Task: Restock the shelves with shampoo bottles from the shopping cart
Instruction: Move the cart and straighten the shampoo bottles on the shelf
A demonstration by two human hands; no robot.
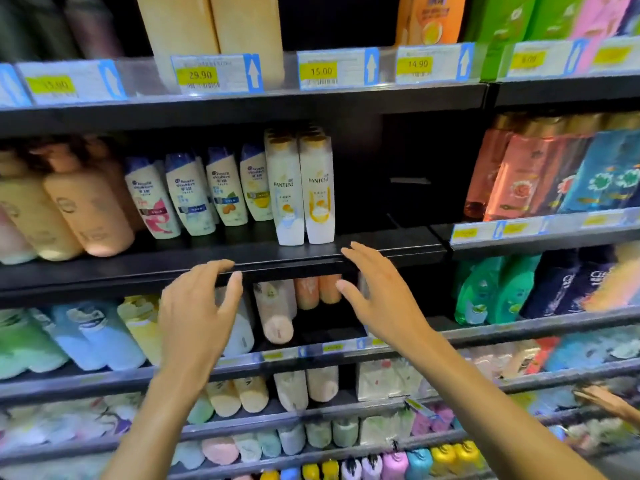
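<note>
Neither hand holds anything: my left hand point(197, 306) and my right hand point(377, 292) are raised in front of the black shelf point(398, 252), fingers spread and relaxed. I cannot tell whether my left fingertips touch its front lip. Just above and between my hands, two Pantene bottles point(304, 199) stand upright and touching at the front of that shelf. They are tall and white with gold caps, and their lower labels carry yellow and orange artwork. More gold caps show in rows behind them, the bodies hidden. To their left stand four Head & Shoulders bottles point(194, 199), shorter and cream-white with blue caps. Each has a different coloured picture low on the label, and the small print is unreadable. Further left, the peach bottles point(86, 209) are too blurred to name. On the rail above, yellow price tags read 29.90 point(200, 75), 15.00 point(321, 71) and 14.90 point(418, 64); the others are smeared. My forearms cover part of the lower shelves, where pastel bottles blur together. Another person's hand point(602, 403) is cut off at the right edge.
</note>
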